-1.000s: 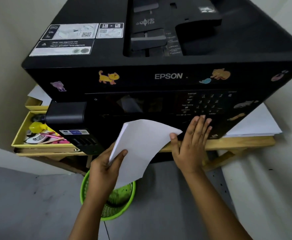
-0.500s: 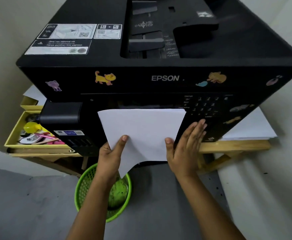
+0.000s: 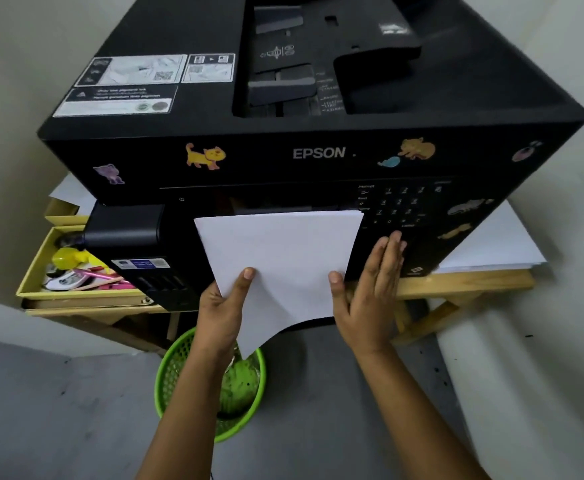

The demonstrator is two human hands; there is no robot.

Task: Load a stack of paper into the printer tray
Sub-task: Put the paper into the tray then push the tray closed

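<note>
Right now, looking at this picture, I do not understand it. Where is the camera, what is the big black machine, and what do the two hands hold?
The camera sits on the person's head and looks down, so the two arms are the person's own. The black machine is a printer standing on a wooden table. The left hand grips white paper with its thumb on top. The right hand holds the paper's other edge, fingers straight against the printer's front. More white sheets lie on the table at the right, a yellow box of small things sits at the left, and a green basket stands on the floor.
</note>
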